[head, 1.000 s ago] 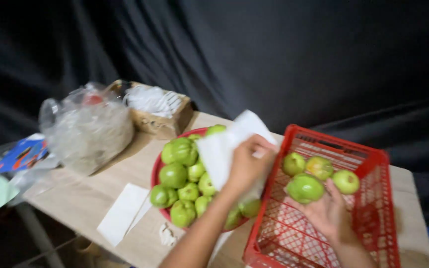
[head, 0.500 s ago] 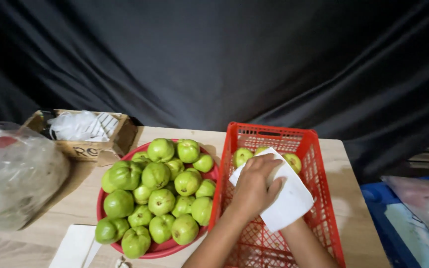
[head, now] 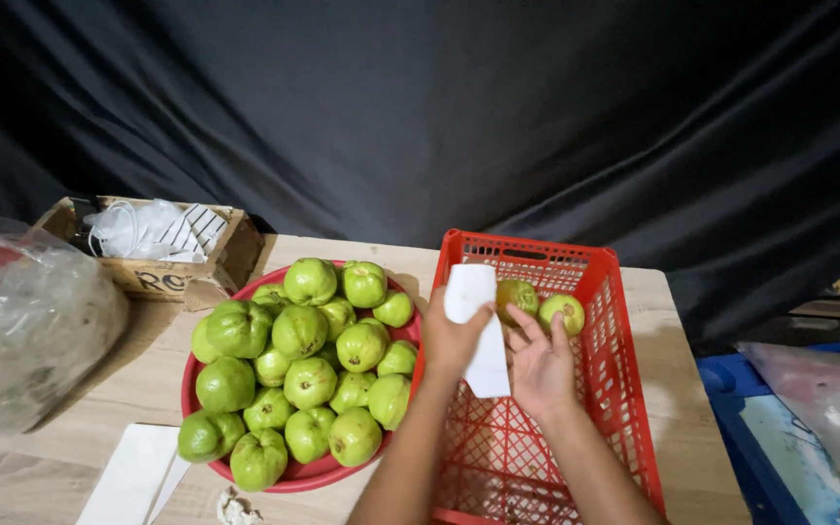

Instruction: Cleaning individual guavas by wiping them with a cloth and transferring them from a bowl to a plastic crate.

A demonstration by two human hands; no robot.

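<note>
My left hand (head: 451, 340) grips a white foam sheet (head: 473, 326) over the near edge of a red plastic crate (head: 614, 389). My right hand (head: 539, 365) is open just right of the sheet, fingers spread and touching its edge, inside the crate. Two green-yellow guavas (head: 542, 303) lie at the crate's far end, just beyond my fingers. Left of the crate a red bowl (head: 313, 474) is heaped with several green guavas (head: 308, 360).
A cardboard box (head: 162, 267) with white foam nets stands at the back left. A big clear plastic bag (head: 26, 321) fills the left edge. White sheets (head: 133, 476) lie at the table's front. A blue bin (head: 799, 428) stands right of the wooden table.
The view swung right and settled. My left hand carried the white sheet from above the bowl into the crate, and my right hand rose to meet it.
</note>
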